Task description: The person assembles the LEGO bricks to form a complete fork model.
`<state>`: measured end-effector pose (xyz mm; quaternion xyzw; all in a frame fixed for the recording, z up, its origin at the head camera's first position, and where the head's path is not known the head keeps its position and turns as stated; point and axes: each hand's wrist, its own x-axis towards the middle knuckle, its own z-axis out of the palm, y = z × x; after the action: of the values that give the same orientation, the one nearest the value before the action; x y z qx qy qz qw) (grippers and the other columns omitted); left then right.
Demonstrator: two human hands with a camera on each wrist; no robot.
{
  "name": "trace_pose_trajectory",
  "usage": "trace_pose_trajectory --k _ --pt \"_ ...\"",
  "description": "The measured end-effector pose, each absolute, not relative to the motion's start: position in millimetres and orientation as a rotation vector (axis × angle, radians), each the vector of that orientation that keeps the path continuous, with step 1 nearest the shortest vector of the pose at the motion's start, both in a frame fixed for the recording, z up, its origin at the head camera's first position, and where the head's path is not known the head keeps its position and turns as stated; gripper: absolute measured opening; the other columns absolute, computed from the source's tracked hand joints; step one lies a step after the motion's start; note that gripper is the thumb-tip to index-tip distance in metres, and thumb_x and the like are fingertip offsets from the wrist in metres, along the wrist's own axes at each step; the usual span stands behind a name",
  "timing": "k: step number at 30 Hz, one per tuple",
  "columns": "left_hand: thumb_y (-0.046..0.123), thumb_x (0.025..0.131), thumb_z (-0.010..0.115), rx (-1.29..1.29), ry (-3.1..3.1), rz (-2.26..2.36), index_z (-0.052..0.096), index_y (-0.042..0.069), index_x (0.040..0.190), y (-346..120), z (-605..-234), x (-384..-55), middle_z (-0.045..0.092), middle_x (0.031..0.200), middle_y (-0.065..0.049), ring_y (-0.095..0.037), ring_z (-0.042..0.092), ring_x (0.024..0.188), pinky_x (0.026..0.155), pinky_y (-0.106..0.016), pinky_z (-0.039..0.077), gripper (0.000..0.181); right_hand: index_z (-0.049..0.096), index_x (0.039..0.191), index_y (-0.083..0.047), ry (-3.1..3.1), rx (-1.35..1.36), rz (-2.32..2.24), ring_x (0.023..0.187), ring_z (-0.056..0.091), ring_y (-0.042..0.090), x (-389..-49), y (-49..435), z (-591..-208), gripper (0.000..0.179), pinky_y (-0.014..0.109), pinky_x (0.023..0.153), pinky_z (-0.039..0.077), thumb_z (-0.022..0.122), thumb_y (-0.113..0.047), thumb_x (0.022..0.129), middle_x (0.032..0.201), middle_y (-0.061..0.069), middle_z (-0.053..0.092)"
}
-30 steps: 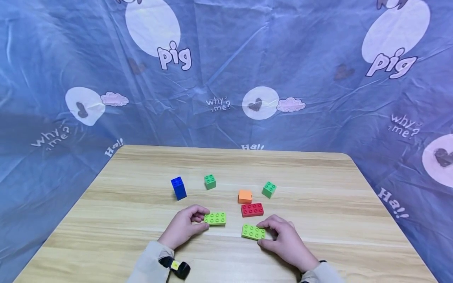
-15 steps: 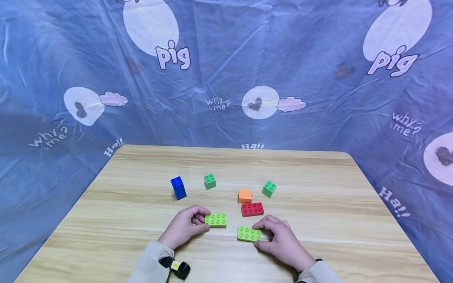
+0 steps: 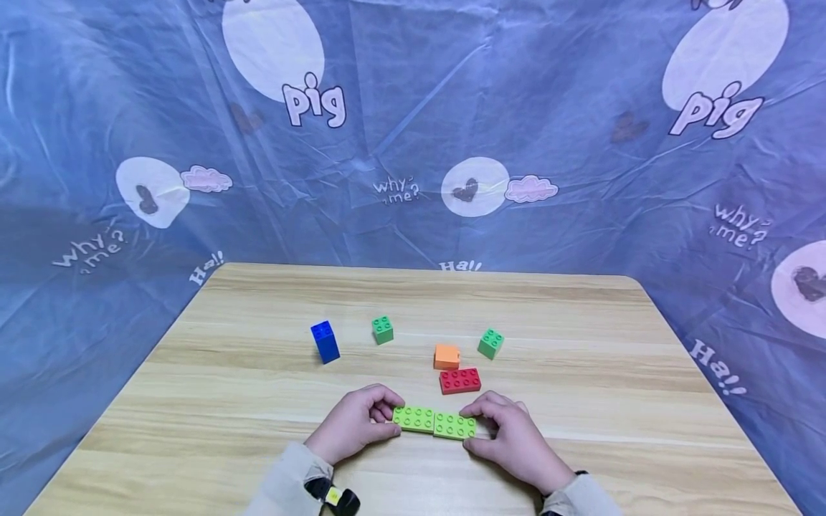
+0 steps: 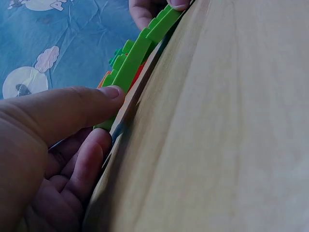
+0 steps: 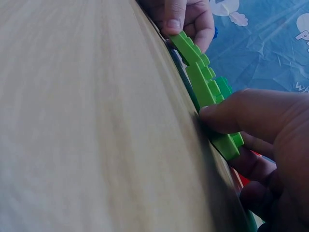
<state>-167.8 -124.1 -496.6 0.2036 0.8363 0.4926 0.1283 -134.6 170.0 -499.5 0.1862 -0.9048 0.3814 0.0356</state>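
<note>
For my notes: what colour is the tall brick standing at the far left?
Blue brick, clearest in the head view.

On the table (image 3: pixel 581 337): two long bricks end to end near the front edge, left brick (image 3: pixel 414 418) touching right brick (image 3: pixel 454 426). Left hand (image 3: pixel 353 423) at their left end, right hand (image 3: pixel 513 437) at their right. Behind them: flat brick (image 3: pixel 460 380), small block (image 3: pixel 447 356), two cubes (image 3: pixel 383 330) (image 3: pixel 490 343); tall block (image 3: pixel 325 342) far left.

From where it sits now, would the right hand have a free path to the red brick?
Probably yes: the red brick lies just beyond the right hand, with bare table between, but the hand grips a lime brick.
</note>
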Motion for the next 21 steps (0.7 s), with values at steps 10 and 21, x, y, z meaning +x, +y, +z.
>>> trace_pose_trajectory --k 10,21 --pt "0.013 0.079 0.085 0.64 2.472 1.389 0.07 0.015 0.104 -121.6 -492.6 -164.2 0.061 0.091 0.008 -0.007 0.057 0.083 0.075 -0.023 0.051 0.029 0.072 0.1 -0.029 -2.798 0.572 1.171 0.085 0.053 0.001 -134.9 169.4 -497.1 0.038 0.03 0.076 0.032 0.09 -0.017 0.069 0.1 -0.023 0.061" --pt "0.012 0.077 0.086 0.724 2.521 1.323 0.07 0.018 0.098 -117.6 -488.9 -160.2 0.06 0.09 0.011 -0.006 0.055 0.083 0.075 -0.023 0.049 0.027 0.073 0.101 -0.028 -2.799 0.59 1.199 0.08 0.05 0.001 -134.7 171.7 -494.4 0.038 0.03 0.076 0.031 0.09 -0.017 0.07 0.1 -0.021 0.061"
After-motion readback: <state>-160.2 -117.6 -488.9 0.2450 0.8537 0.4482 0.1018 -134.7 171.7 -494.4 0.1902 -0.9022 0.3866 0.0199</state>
